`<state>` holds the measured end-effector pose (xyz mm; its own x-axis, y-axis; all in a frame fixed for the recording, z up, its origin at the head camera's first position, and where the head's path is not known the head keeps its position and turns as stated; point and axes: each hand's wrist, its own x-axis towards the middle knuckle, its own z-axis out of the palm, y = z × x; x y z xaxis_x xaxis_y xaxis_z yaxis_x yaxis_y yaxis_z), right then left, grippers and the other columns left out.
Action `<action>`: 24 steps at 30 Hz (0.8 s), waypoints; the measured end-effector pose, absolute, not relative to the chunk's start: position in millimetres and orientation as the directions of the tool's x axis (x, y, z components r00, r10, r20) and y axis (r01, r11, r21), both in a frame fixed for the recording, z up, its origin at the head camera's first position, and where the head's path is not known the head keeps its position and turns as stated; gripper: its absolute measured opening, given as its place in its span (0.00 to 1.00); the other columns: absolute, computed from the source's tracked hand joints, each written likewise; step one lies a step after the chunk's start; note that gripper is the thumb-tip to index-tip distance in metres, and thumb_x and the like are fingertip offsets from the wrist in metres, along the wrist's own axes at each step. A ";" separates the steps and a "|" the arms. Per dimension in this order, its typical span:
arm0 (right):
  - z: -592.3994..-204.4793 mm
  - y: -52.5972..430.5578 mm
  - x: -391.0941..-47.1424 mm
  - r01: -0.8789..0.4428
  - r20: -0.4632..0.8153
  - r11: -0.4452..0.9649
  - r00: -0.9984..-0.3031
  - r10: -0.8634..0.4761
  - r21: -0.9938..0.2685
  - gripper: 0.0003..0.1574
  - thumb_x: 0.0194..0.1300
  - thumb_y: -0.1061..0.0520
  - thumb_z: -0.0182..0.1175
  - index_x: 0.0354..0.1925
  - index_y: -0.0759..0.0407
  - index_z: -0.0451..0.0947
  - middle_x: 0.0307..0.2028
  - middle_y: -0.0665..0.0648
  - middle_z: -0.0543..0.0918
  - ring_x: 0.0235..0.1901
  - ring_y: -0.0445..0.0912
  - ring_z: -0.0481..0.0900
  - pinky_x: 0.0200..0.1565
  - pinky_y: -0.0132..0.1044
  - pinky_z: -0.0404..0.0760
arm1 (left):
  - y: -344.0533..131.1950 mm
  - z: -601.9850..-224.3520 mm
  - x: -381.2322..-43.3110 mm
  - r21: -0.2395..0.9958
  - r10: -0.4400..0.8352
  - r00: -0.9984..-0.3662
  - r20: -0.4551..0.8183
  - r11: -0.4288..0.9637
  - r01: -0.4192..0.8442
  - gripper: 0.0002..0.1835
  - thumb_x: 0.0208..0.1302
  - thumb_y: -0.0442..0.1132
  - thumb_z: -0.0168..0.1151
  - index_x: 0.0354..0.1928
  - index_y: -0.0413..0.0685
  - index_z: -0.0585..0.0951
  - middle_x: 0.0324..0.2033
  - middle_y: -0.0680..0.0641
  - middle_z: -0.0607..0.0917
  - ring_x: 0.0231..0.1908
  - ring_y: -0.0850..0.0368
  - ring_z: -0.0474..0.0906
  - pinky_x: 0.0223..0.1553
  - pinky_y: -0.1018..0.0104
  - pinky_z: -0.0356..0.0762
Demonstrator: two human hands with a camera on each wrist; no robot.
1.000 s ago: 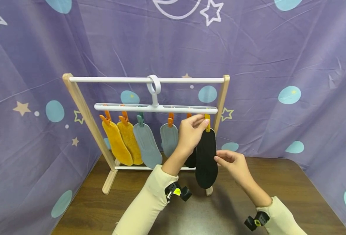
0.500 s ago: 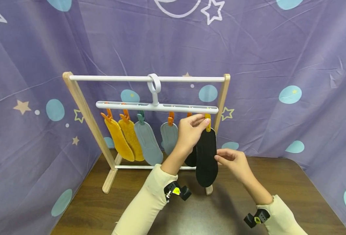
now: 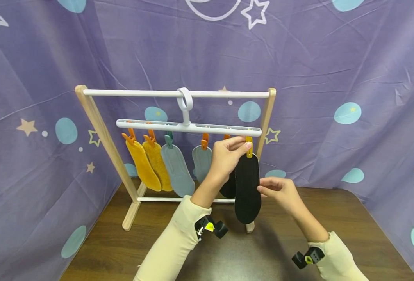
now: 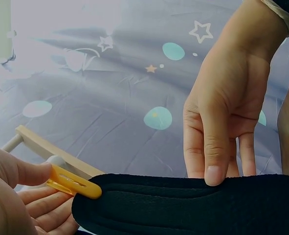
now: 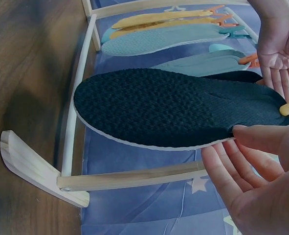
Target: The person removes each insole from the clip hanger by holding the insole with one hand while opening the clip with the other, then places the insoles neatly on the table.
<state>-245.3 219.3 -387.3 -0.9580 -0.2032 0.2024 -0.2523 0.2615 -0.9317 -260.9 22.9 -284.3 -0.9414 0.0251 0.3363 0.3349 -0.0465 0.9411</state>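
My left hand (image 3: 225, 159) pinches a yellow clothespin (image 3: 249, 148) below the right end of a white bar hanger (image 3: 224, 129). That clothespin is on the top end of a black insole (image 3: 247, 191), which hangs down. In the right wrist view the insole (image 5: 159, 107) shows its textured face and a pale edge. My right hand (image 3: 282, 193) pinches the insole's right edge between thumb and fingers, about halfway along. In the left wrist view my right thumb lies over the insole (image 4: 183, 210). A second black insole (image 3: 229, 188) hangs behind, partly hidden by my left hand and the first insole.
Further left on the hanger, two yellow insoles (image 3: 141, 166) hang from orange clothespins. A grey insole (image 3: 177, 169) hangs from a green clothespin, another (image 3: 202, 160) from an orange one. The hanger hooks onto a rack with wooden legs (image 3: 105, 136), standing on a brown table (image 3: 298, 234).
The hanger's left end has swung slightly up and right, and the yellow and grey insoles on that side moved with it. Both hands keep their holds, nearly still.
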 end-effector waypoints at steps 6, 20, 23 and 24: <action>-384.6 221.0 -244.6 -0.231 0.172 0.268 -0.959 -0.225 -0.935 0.18 0.65 0.63 0.69 0.49 0.76 0.82 0.43 0.71 0.88 0.35 0.37 0.89 0.40 0.35 0.89 | 21.8 -284.9 -260.1 0.942 0.029 -0.942 0.335 -0.045 0.333 0.15 0.65 0.31 0.69 0.52 0.30 0.85 0.47 0.33 0.88 0.50 0.45 0.88 0.56 0.61 0.84; -379.8 222.1 -247.7 -0.191 0.124 0.233 -0.954 -0.272 -0.953 0.19 0.65 0.64 0.68 0.50 0.78 0.81 0.43 0.69 0.89 0.36 0.40 0.89 0.42 0.37 0.89 | 23.7 -286.7 -262.0 0.939 -0.011 -0.940 0.341 -0.031 0.342 0.14 0.64 0.31 0.70 0.50 0.31 0.86 0.45 0.34 0.89 0.49 0.46 0.88 0.52 0.64 0.85; -380.1 221.9 -247.4 -0.187 0.121 0.229 -0.955 -0.272 -0.955 0.19 0.65 0.64 0.68 0.50 0.78 0.81 0.42 0.68 0.89 0.36 0.40 0.89 0.42 0.37 0.89 | 24.7 -288.1 -262.6 0.938 -0.023 -0.939 0.344 -0.029 0.345 0.14 0.64 0.31 0.70 0.49 0.31 0.86 0.45 0.35 0.89 0.48 0.47 0.89 0.50 0.65 0.86; -380.1 222.0 -247.2 -0.185 0.121 0.227 -0.955 -0.271 -0.956 0.20 0.66 0.64 0.68 0.50 0.79 0.81 0.42 0.68 0.89 0.36 0.40 0.89 0.42 0.38 0.89 | 25.0 -288.4 -262.6 0.937 -0.027 -0.937 0.348 -0.030 0.349 0.14 0.64 0.31 0.70 0.49 0.31 0.86 0.45 0.35 0.89 0.48 0.47 0.89 0.50 0.65 0.86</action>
